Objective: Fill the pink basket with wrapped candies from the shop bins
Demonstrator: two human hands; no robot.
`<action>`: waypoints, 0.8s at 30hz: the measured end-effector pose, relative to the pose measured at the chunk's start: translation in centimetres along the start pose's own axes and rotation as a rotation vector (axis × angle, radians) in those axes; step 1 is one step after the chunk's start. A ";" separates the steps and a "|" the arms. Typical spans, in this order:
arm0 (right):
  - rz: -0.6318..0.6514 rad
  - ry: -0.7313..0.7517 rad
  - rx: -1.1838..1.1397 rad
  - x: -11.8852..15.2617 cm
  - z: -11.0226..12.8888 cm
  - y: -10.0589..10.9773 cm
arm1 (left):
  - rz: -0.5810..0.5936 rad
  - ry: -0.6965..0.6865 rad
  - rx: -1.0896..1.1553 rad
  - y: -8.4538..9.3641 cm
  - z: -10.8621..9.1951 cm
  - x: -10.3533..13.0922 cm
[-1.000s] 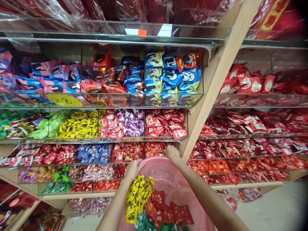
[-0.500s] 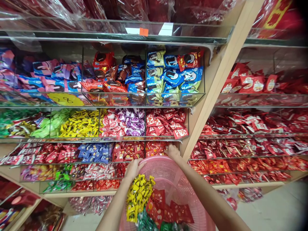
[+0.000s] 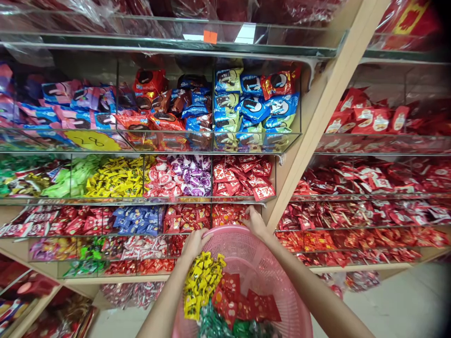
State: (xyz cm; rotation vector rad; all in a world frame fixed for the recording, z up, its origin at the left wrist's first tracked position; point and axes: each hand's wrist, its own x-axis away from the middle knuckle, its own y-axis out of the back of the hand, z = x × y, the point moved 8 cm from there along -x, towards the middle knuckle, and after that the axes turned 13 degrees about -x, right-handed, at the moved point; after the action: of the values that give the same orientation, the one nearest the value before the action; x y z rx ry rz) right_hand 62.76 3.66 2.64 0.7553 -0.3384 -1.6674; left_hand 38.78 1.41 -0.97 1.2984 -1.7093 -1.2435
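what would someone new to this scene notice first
Probably the pink basket, low in the middle, with bright yellow candy at its left and red packets to the right of that. The left hand holds the basket's far edge, while the right hand is at the shelved red candy beyond. A yellow sign reading 28 stands out at upper left.

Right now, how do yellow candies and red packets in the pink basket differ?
The yellow candies are small; the red packets are larger and flatter. The yellow candies form a dense heap at left; the red packets lie more loosely, nearer the middle. Both lie in the pink basket.
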 end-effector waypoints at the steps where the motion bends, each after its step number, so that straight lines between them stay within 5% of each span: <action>1: -0.014 0.019 -0.036 0.0 -0.2 0.0 | -0.001 0.001 -0.003 0.0 0.0 0.0; 6: -0.069 -0.011 -0.296 0.1 -1.4 -0.2 | 0.018 0.014 -0.012 -0.1 0.1 0.0; 12: 0.036 -0.078 -0.661 0.4 -1.1 -1.2 | 0.008 0.000 -0.017 -0.1 0.1 -0.1; 24: 0.100 -0.381 -1.379 2.5 0.0 -2.8 | 0.012 -0.026 -0.039 0.0 0.0 -0.2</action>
State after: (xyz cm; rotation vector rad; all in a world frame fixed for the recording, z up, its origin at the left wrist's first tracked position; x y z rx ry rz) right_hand 60.42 1.97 0.19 -0.5970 0.5085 -1.4982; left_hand 38.79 1.58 -0.98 1.2528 -1.7003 -1.2855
